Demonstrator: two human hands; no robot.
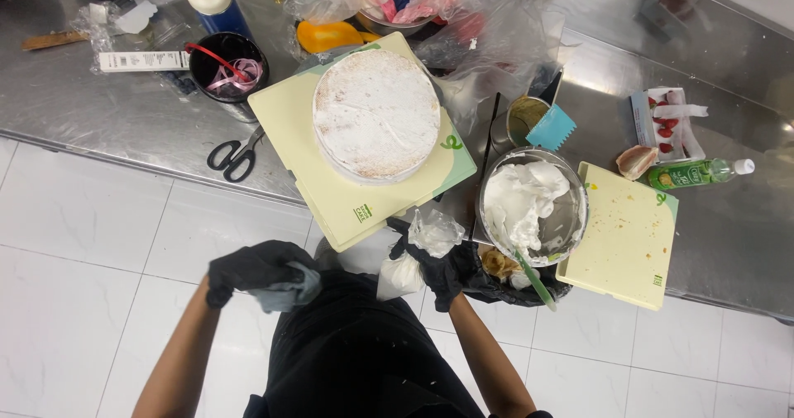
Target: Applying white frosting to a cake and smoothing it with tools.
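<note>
Left grip (252, 271), black-gloved, clenched on a grey cloth (291, 292), held low in front of the body, over the white floor tiles (91, 244) and off the surface. Right grip (442, 271), also gloved, closed round a clear piping bag (422, 248): crumpled top sticking up above the fingers, cream-filled body hanging down and to the left below them. Both grips near the front edge of the steel surface (99, 112), apart from each other.

Just right of the right grip, a metal bowl (571, 211) of white cream, with a green-handled spatula (533, 279) leaning out over its near rim. Under the bowl's near side, a black bag (513, 290) with scraps. Further right, a pale cutting board (624, 236) flecked with crumbs, overhanging the edge.

Above the grips, a round cake (376, 114) thinly coated in white, on a pale square board (347, 195) set cornerwise. Left of that, scissors (236, 155) lying flat and a dark cup (227, 66) holding pink ribbon. Far right, a small green bottle (695, 171) on its side.
</note>
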